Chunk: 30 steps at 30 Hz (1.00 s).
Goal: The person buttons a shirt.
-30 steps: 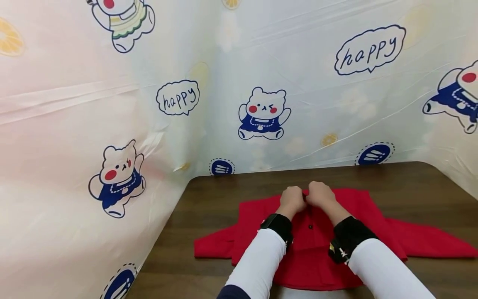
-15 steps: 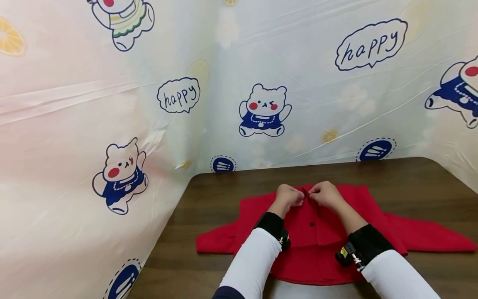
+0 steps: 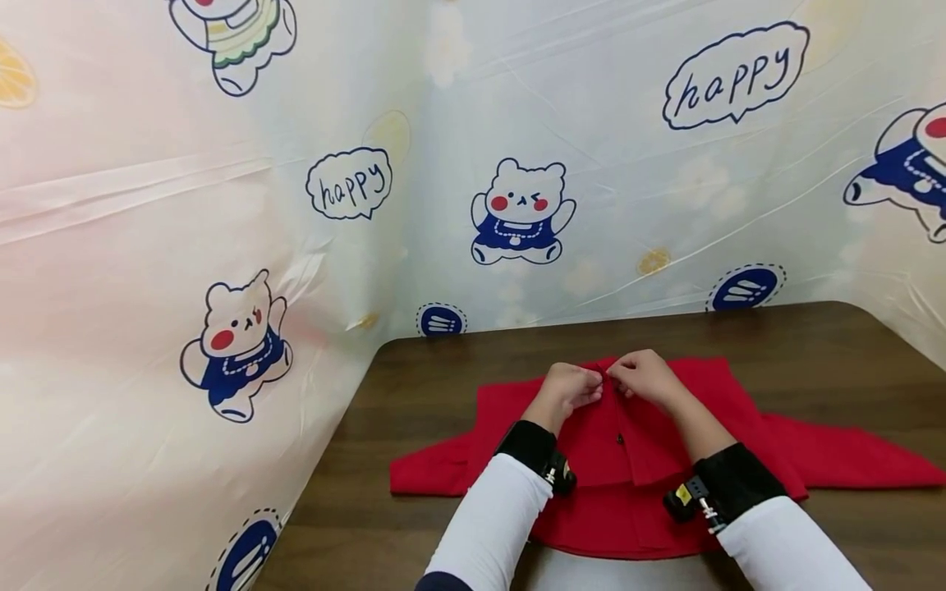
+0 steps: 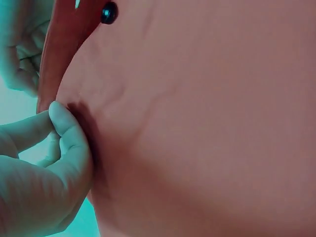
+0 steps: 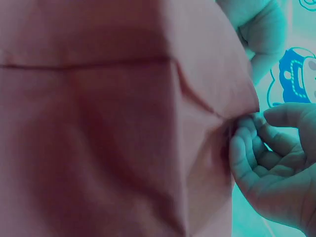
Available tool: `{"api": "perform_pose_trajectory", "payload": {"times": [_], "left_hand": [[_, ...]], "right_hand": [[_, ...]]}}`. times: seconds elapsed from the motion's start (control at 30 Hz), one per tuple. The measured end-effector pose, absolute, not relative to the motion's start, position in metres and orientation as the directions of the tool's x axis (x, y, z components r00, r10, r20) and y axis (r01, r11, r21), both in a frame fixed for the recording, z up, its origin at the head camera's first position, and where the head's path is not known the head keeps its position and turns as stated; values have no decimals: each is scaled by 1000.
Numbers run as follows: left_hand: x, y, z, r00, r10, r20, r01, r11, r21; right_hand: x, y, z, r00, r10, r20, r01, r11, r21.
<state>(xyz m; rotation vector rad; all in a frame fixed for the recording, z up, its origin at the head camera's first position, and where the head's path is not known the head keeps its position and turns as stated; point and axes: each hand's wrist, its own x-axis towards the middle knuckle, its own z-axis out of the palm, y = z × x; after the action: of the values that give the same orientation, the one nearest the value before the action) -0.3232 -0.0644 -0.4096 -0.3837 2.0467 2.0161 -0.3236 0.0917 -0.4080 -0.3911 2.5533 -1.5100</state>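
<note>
A red long-sleeved jacket (image 3: 591, 460) lies spread on the table, its neck end at the far side. At the neck, my left hand (image 3: 567, 391) pinches one side of the front opening between thumb and fingers. Close to its right, my right hand (image 3: 650, 382) pinches the other front edge with curled fingers. A small dark button (image 3: 619, 439) sits on the front, nearer than the hands. In the left wrist view a shiny button (image 4: 109, 13) shows beside the dark red front edge. Loose cloth (image 5: 123, 148) fills much of the right wrist view.
The brown wooden table (image 3: 347, 525) runs back to a patterned curtain (image 3: 606, 189) with bears and "happy" bubbles. One sleeve (image 3: 429, 472) stretches left, the other (image 3: 857, 455) right. Something pale (image 3: 621, 573) lies below the jacket's near hem.
My hands were bunched close together at the neck a second ago. They have since drawn slightly apart, and their fingertips now show at the opening. The jacket stays in place.
</note>
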Motion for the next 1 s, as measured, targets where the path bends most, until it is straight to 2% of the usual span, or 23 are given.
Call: {"api": "perform_pose_trajectory", "payload": {"times": [0.2, 0.43, 0.63, 1.0], "left_hand": [[-322, -66, -409, -930, 36, -367, -367, -9, 930], [-320, -62, -409, -926, -52, -373, -367, -95, 925], [-317, -59, -409, -943, -104, -316, -312, -55, 948], [-313, -54, -410, -954, -179, -241, -256, 65, 965]], "right_hand": [[-325, 94, -409, -942, -337, 4, -146, 398, -906], [-322, 90, -415, -954, -295, 54, -192, 463, -866], [-320, 87, -415, -953, -278, 120, -262, 560, -786], [-319, 88, -412, -947, -295, 131, -290, 599, -747]]}}
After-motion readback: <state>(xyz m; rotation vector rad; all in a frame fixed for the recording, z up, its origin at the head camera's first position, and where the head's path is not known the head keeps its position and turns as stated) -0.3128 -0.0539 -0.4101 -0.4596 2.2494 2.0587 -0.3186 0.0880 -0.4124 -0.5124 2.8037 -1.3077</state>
